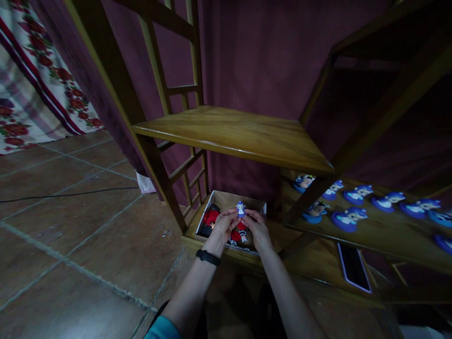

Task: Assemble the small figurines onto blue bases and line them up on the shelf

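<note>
Teal sleeve (164,328) sits closest to the camera, at the bottom edge, and from it my left arm runs up past a black band (208,257) to the figure (240,209), a small blue-and-white one that I have between my two hands. Left grip (225,223) and right grip (257,228) come in from opposite sides, their fingertips closed low on it near its base, with barely more than its own width between them. The rest of my fingers curl below, and how hard each side pinches I cannot tell.

It stands upright, head up and base down, so its long axis crosses the line from one grip to the other. Neither hand is clearly nearer; it lies between them, straight ahead of me. In view it shows over the open box (223,198), where red dolls (212,216) lie; how high above them it is I cannot judge.

Off to my right, well apart from the box, a shelf (381,235) bears more blue figures (349,219), and my right grip is the nearer one to those. Below that shelf lies a phone (353,267), clear of both hands.
</note>
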`<state>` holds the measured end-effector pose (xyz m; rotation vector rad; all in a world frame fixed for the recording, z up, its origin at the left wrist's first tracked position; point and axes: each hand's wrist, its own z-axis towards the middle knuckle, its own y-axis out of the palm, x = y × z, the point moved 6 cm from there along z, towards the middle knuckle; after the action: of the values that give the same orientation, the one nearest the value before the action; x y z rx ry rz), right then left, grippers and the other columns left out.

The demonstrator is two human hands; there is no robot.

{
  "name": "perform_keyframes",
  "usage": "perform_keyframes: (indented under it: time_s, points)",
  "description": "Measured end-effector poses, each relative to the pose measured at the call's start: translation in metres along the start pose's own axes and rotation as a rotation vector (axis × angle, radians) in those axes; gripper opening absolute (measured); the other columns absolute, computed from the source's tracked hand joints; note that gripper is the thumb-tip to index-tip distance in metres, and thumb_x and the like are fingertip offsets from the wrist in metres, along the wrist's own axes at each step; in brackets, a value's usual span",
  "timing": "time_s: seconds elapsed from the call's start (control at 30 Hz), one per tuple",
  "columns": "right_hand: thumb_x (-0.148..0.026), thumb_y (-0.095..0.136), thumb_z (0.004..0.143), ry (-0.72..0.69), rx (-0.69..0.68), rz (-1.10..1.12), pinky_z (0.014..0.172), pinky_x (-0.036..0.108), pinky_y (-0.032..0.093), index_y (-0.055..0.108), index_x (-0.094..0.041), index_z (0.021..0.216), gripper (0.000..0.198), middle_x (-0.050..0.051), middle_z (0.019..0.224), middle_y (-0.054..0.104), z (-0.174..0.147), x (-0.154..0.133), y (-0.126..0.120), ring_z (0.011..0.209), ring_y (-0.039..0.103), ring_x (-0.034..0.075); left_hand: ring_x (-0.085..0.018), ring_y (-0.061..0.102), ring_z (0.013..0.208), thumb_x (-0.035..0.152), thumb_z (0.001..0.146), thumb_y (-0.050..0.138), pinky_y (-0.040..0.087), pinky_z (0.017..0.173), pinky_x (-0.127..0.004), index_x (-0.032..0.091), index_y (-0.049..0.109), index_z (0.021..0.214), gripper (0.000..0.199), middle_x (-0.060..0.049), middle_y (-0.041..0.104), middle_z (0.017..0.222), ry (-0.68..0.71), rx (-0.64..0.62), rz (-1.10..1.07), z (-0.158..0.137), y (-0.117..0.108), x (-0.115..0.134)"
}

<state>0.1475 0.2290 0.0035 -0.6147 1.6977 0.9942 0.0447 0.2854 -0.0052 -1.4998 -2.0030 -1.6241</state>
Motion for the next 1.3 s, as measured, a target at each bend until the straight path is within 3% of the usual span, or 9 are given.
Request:
perform_keyframes:
  time_s: [0.33, 0.57, 0.9, 1.3]
  points:
    - [-0.033, 0.066, 0.062, -0.045, 0.03, -0.116, 0.076, 0.03, 0.049, 0.062, -0.022, 0.09, 0.031, 0.001, 0.095, 0.065, 0.011, 0.01, -0.01, 0.081, 0.061, 0.016, -0.009, 0.06, 0.057, 0.0, 0.066, 0.059, 0.052, 0.058, -0.019, 0.01, 0.062, 0.072, 0.012, -0.005, 0.064, 0.066, -0.015, 0.035, 0.017, 0.0, -0.003, -0.002]
    - [-0.031, 0.069, 0.06, 0.025, 0.02, 0.012, 0.083, 0.034, 0.047, 0.063, -0.021, 0.095, 0.037, 0.004, 0.102, 0.064, 0.013, 0.016, -0.011, 0.091, 0.06, 0.02, -0.009, 0.059, 0.056, 0.002, 0.067, 0.061, 0.052, 0.06, -0.021, 0.011, 0.062, 0.076, 0.013, -0.004, 0.063, 0.065, -0.03, 0.025, 0.0, 0.0, -0.004, -0.002]
    - [-0.029, 0.073, 0.056, 0.034, -0.019, 0.143, 0.082, 0.035, 0.048, 0.065, -0.018, 0.087, 0.034, 0.005, 0.09, 0.068, 0.013, 0.018, -0.005, 0.085, 0.062, 0.019, -0.01, 0.061, 0.061, 0.001, 0.068, 0.059, 0.051, 0.062, -0.02, 0.01, 0.062, 0.08, 0.016, -0.006, 0.065, 0.072, -0.027, -0.012, 0.03, 0.0, -0.005, 0.0]
    - [-0.029, 0.073, 0.055, 0.065, -0.014, 0.14, 0.078, 0.033, 0.047, 0.064, -0.018, 0.091, 0.038, 0.003, 0.084, 0.069, -0.016, 0.021, -0.003, 0.08, 0.063, 0.018, -0.009, 0.06, 0.062, 0.003, 0.068, 0.061, 0.051, 0.063, -0.02, 0.011, 0.063, 0.081, 0.015, -0.006, 0.065, 0.074, -0.014, -0.027, 0.034, -0.021, -0.013, -0.007]
